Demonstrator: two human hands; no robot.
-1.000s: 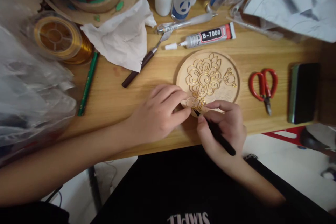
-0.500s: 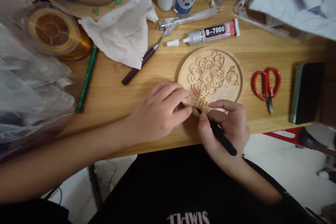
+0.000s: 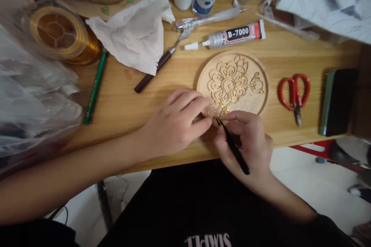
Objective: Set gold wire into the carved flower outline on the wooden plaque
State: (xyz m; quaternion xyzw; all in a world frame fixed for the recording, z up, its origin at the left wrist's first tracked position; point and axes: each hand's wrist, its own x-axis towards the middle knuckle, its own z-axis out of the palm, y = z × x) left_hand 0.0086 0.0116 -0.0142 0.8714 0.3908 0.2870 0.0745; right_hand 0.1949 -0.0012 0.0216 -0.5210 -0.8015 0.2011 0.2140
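Observation:
A round wooden plate [image 3: 261, 102] lies on the table, bearing a flower design of gold wire [image 3: 228, 83] and faint pencil lines. My left hand [image 3: 182, 121] grips the plate's lower left edge, fingers bent over the rim and thumb near the small wire flower [image 3: 218, 109]. Black tweezers [image 3: 234, 150] are pinched in my right hand [image 3: 246, 139] at the plate's lower rim. Their tips are slightly apart beside the small flower, close to my left thumb. Whether a piece of wire is between the tips is too small to tell.
Beyond the plate lie a B-7000 glue tube [image 3: 236, 35], a pen [image 3: 211, 18], a palette knife [image 3: 155, 69] and crumpled tissue [image 3: 133, 31]. Red-handled pliers [image 3: 295, 94] and a phone [image 3: 339, 102] are rightward. A green pencil [image 3: 95, 88] and gold wire spool [image 3: 65, 36] sit left.
My right hand has shifted slightly left and turned, swinging the tweezers' back end leftward and down. Both tweezer arms show now. My left hand has hardly moved.

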